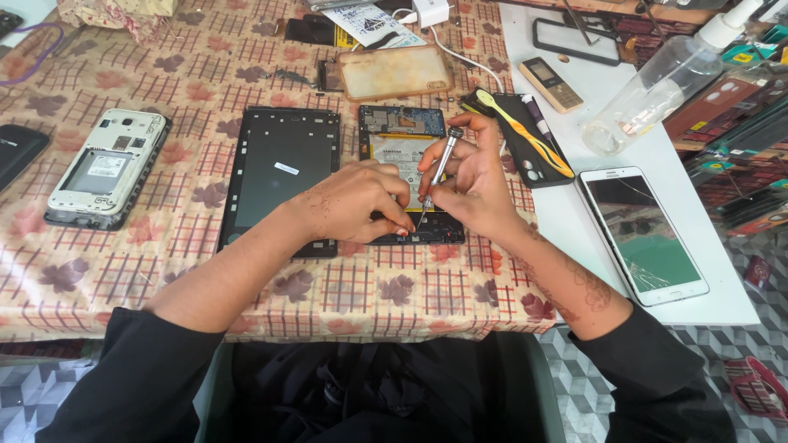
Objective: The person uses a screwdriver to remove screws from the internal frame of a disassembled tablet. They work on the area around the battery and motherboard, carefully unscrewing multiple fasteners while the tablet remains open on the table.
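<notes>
Back's off, screws in progress.
Right hand (pixel 476 184) grips screwdriver (pixel 437 174) on open tablet (pixel 402 148); left hand (pixel 353 201) pins it, cover (pixel 279 176) beside.

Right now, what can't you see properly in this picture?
- Head view: the screwdriver tip and its screw are too small to see.
- The lower part of the opened tablet is hidden under the left hand and right hand.
- The spray bottle top is cut off by the picture's edge.
</notes>
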